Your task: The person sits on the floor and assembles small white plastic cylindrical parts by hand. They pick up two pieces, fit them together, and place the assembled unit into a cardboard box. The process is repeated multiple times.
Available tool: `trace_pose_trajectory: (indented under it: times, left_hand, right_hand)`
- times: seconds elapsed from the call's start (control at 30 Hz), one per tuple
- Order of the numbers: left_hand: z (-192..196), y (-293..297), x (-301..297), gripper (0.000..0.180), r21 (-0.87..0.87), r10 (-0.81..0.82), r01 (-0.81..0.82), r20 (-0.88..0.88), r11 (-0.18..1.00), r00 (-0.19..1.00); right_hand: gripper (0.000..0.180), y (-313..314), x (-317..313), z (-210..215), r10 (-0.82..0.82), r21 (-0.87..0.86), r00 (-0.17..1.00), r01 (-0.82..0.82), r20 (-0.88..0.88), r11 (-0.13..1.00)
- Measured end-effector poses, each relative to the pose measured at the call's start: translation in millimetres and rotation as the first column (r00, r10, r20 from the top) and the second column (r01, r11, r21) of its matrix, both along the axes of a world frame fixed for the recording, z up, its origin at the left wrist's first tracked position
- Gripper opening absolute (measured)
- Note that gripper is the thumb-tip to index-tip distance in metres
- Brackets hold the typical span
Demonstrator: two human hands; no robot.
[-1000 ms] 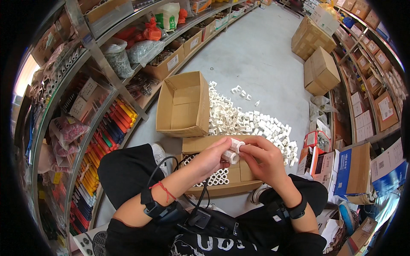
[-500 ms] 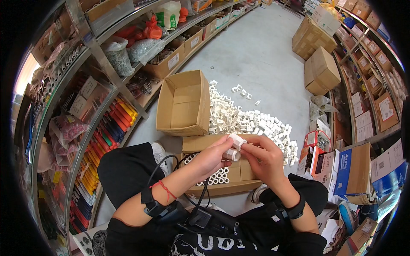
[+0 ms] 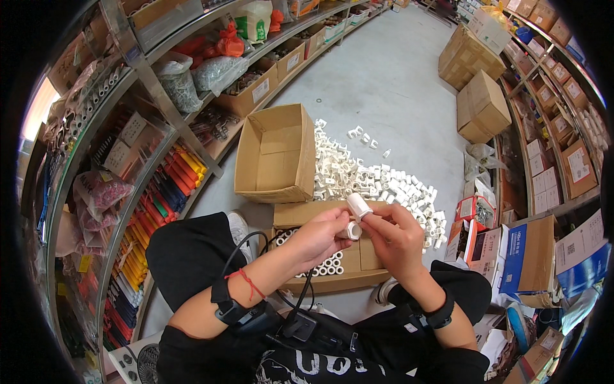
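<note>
Two white plastic pipe fittings are up in front of me, above an open cardboard box. My left hand (image 3: 320,240) is closed round the lower pipe fitting (image 3: 350,231), whose round end sticks out past the fingers. Between the fingertips of my right hand (image 3: 396,240) is the upper pipe fitting (image 3: 359,206), tilted and close to my left fingers. Below, the cardboard box (image 3: 361,280) contains rows of white fittings (image 3: 329,264) with their round openings facing up; my hands and wrists hide part of it.
Beyond the box lies a heap of loose white fittings (image 3: 396,185) on the grey floor (image 3: 384,77). A second open carton (image 3: 275,153) stands left of the heap. Metal shelves (image 3: 163,96) line the left; more shelves and stacked cartons (image 3: 483,105) line the right. A black cable (image 3: 236,253) hangs by my left forearm.
The upper fitting has turned in my right fingers and now shows more of its side. The lower fitting has shifted slightly in my left hand. Both hands stay above the box.
</note>
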State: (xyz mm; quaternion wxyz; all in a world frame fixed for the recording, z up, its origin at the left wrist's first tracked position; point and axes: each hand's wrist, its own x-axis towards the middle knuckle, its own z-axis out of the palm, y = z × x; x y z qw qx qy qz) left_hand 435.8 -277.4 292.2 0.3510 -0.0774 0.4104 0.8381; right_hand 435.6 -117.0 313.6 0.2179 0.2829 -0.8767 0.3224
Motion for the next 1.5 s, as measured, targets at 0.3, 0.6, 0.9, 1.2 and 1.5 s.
trace_pose_trajectory:
  times: [0.3, 0.6, 0.9, 1.2, 1.5]
  left_hand:
    - [5.9, 4.4, 0.7, 0.025, 0.034, 0.053, -0.054, 0.028, 0.998, 0.998]
    - [2.7, 3.4, -2.4, 0.025, 0.024, 0.041, -0.041, 0.013, 0.999, 0.999]
    - [2.3, 4.5, -3.7, 0.047, -0.066, 0.04, -0.046, -0.09, 0.997, 0.995]
    - [-0.4, -1.7, -5.7, 0.053, -0.146, -0.087, 0.054, -0.23, 0.988, 0.969]
    - [1.5, -21.6, -18.7, 0.047, -0.372, 0.069, -0.139, -0.195, 0.918, 0.978]
  right_hand:
    - [0.02, -5.7, 7.0, -4.1, -0.036, -0.002, 0.999, 0.036, 0.018, 0.999]
    - [0.024, -2.6, 5.5, -0.2, 0.04, -0.098, 0.991, -0.027, 0.125, 0.995]
    - [0.02, 7.9, -2.9, 0.3, 0.046, -0.145, 0.969, -0.011, 0.242, 0.989]
    - [0.02, 9.6, -2.1, 5.9, 0.133, -0.139, 0.946, -0.095, 0.297, 0.986]
    - [0.018, 24.6, -26.9, -50.5, -0.047, 0.152, 0.964, 0.007, 0.263, 0.988]
